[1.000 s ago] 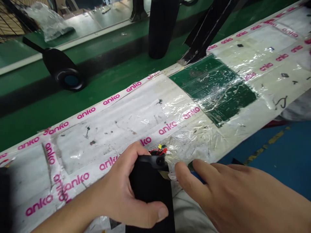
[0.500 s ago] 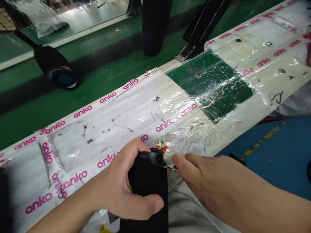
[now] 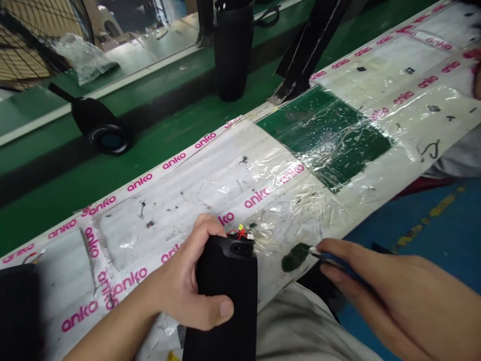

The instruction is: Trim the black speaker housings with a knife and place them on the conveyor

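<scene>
My left hand [image 3: 180, 271] wraps around a black cylindrical body [image 3: 225, 296], which stands upright with its end against the bench. Thin red and yellow wires [image 3: 240, 233] stick out at its top end. My right hand [image 3: 376, 286] sits to the right of the body and pinches a slim blue-handled tool [image 3: 332, 261]. The tool's metal tip points left, close to a small dark green patch [image 3: 296, 257] on the bench. The tool's exact type is hidden by my fingers.
The bench [image 3: 195, 185] is covered in plastic wrap and pink-printed "anko" tape, with a green mat section [image 3: 323, 140] and small black bits. Behind it run a green conveyor [image 3: 150, 170], a standing black cylinder [image 3: 233, 55] and a black paddle-shaped part [image 3: 97, 120]. Beige trousers [image 3: 300, 326] show below.
My right hand has moved right, away from the black body, and shows the blue tool more clearly. The left hand's grip is unchanged, and the view has shifted slightly.
</scene>
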`<state>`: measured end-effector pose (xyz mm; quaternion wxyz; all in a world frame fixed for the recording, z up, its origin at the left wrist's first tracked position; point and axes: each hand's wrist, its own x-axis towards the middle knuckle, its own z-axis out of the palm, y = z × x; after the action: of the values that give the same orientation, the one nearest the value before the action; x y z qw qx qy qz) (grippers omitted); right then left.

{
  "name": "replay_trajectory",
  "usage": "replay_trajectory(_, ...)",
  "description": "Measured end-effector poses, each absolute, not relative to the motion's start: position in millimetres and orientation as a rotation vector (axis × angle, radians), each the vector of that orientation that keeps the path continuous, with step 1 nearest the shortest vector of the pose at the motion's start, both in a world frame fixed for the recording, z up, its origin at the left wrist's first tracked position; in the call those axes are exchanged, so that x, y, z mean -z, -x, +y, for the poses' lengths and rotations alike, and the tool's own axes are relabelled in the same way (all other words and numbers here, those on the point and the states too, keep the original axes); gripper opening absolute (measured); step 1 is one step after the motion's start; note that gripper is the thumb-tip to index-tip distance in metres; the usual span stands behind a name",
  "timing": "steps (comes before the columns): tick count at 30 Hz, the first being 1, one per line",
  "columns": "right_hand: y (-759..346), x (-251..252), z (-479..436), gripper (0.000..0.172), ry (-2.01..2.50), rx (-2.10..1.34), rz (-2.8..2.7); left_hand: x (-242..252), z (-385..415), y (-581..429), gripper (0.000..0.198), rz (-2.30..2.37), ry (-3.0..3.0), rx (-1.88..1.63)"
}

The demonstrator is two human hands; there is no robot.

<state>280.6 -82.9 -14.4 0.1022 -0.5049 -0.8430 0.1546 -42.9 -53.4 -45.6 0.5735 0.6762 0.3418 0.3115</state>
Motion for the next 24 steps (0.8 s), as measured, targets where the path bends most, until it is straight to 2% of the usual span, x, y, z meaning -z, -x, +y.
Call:
replay_trajectory(3, -256, 36, -86, 0.018, 1.339, -0.670, -2.379, 32, -52, 51, 0.063, 0.829, -1.714, -0.655)
replay_trajectory(11, -248, 61, -96, 0.015, 1.422, -0.746, -2.081, -28, -80, 64, 0.083, 1.228, -2.126, -0.283)
replay_trajectory(15, -248, 63, -93, 0.013, 1.414, -0.713, -2.093, -33, -84, 57, 0.074, 1.317, -2.238, -0.251)
replay_trajectory(19, -249, 66, -92, 0.013, 1.411, -0.773, -2.081, -33, -83, 46, 0.046, 1.457, -2.075, -0.305)
replay_trajectory(22, -250, 68, -92, 0.013, 1.410, -0.745, -2.081, -30, -80, 42, 0.061, 1.612, -1.926, -0.257)
replay_trajectory(24, -249, 69, -93, 0.013, 1.408, -0.722, -2.092, -26, -76, 43, 0.054, 1.645, -1.830, -0.216)
